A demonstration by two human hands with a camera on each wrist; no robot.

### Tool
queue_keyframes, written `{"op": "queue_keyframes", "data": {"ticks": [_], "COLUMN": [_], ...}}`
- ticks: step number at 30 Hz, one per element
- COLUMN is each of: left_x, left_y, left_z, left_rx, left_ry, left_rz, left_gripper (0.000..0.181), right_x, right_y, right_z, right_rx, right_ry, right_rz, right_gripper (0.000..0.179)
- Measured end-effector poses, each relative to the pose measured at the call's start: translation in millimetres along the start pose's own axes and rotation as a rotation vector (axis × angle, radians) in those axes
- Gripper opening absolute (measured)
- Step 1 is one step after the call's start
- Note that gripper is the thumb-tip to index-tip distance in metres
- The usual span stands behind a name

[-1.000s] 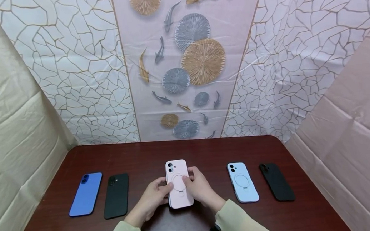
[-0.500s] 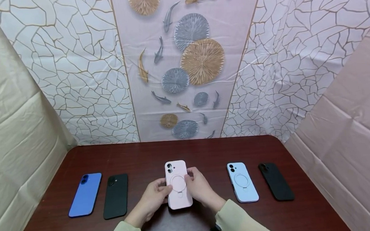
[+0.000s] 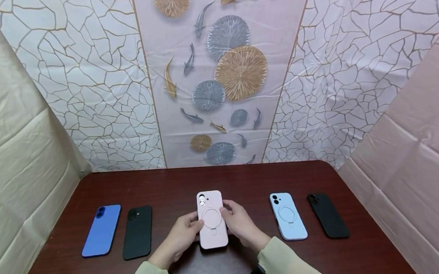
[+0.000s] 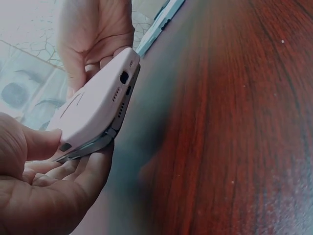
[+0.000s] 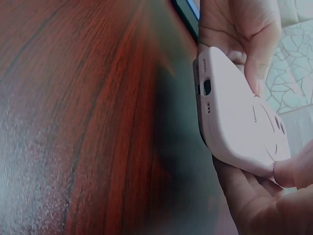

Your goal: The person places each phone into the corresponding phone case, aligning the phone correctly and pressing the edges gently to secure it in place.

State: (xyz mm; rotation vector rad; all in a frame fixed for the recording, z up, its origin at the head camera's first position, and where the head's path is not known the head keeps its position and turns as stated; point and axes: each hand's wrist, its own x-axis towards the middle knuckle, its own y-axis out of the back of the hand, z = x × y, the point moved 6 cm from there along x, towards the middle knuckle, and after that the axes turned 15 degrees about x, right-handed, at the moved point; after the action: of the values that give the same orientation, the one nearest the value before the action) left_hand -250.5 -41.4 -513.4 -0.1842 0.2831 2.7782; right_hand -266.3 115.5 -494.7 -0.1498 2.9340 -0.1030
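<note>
Your left grip (image 3: 183,233), right grip (image 3: 241,224): pinching pink case (image 3: 212,220). Bench (image 3: 169,183), left: blue phone (image 3: 101,231), dark phone (image 3: 137,233); right: pale-blue case (image 3: 288,215), black case (image 3: 328,216).

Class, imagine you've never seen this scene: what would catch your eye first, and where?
First comes the pale pink phone case gripped between two hands, low in the middle of the head view. Next come the large gold disc on the cloth behind the table, and the bright blue phone at the table's left side.
</note>
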Motion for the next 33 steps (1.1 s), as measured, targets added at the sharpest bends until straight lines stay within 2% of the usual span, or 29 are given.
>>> {"op": "queue_keyframes", "data": {"ticks": [4,8,13,18,22,28,33], "left_x": [-0.5,-1.4,-2.0,-2.1,-3.4,-4.8,-2.1], "left_y": [2.3,4.1,1.9,-1.2,-2.1,-1.5,7.0], "left_z": [-2.9,-3.3,-1.1,0.3,3.5,7.3,11.2], "left_rx": [0.003,-0.01,-0.016,0.006,0.02,0.051,0.152], "left_ry": [0.02,0.02,0.0,-0.022,-0.033,-0.04,-0.036], "left_rz": [0.012,0.012,-0.029,-0.07,-0.078,-0.039,0.11], "left_gripper": [0.048,0.048,0.049,0.048,0.046,0.045,0.043], "right_x": [0.2,4.0,11.3,13.3,13.2,12.3,11.3], "right_y": [0.2,4.1,11.0,11.8,11.1,10.8,8.5], "right_z": [0.3,-4.4,-10.6,-10.0,-10.1,-8.6,-9.7], "right_rx": [0.042,0.053,0.072,0.126,0.145,0.143,0.151], "right_ry": [-0.058,-0.073,-0.076,-0.108,-0.108,-0.104,-0.081], "right_rz": [-0.015,0.001,0.033,0.009,0.003,0.038,0.052], "right_gripper": [0.043,0.044,0.045,0.049,0.05,0.041,0.034]}}
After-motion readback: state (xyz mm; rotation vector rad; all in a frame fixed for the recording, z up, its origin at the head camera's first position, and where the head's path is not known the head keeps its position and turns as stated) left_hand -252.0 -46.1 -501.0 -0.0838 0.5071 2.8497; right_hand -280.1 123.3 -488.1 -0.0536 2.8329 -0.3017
